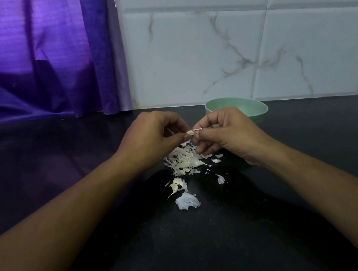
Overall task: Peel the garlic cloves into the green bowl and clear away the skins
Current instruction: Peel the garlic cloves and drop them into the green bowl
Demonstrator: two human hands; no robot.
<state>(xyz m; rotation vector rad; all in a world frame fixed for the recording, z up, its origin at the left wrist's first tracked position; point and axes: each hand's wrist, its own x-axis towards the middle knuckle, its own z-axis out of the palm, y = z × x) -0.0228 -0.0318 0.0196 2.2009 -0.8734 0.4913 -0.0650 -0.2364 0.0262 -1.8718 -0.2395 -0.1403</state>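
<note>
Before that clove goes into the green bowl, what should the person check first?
1. Grip on garlic clove: ok, left hand and right hand both pinch it.
2. Clove fully peeled: cannot tell, fingers hide it.
3. Reach to green bowl: ok, upright just behind the right hand.
4. Room in bowl: cannot tell, inside hidden.
5. Clearing of skins: not ok, they lie piled on the countertop.

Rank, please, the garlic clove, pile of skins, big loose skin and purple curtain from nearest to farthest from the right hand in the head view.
1. Garlic clove: pinched in the right hand.
2. Pile of skins: just beneath it.
3. Big loose skin: closer to the person.
4. Purple curtain: far back left.
</note>
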